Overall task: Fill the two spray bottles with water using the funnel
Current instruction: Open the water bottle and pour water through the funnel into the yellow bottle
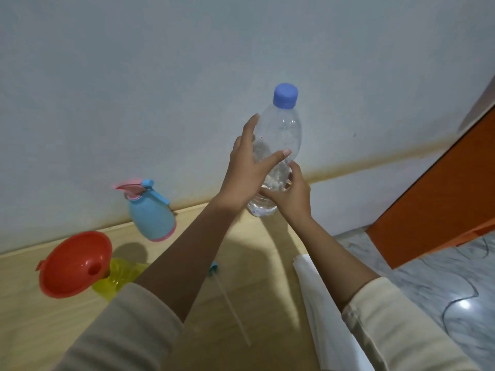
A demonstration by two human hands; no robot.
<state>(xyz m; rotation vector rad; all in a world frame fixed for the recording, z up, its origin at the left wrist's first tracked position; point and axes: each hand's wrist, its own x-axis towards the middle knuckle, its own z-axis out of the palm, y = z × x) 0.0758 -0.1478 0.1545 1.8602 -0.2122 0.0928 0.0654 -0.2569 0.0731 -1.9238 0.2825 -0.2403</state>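
A clear water bottle with a blue cap stands lifted above the wooden table, near the wall. My right hand grips its lower part. My left hand rests against its side with fingers spread. A red funnel sits in the neck of a yellow spray bottle at the left, partly hidden by my left sleeve. A blue spray bottle with a pink trigger head stands by the wall. A loose spray head with its thin tube lies on the table.
The wall runs right behind the table. A folded white cloth lies at the table's right edge. Beyond it is a marble floor and an orange panel at the right.
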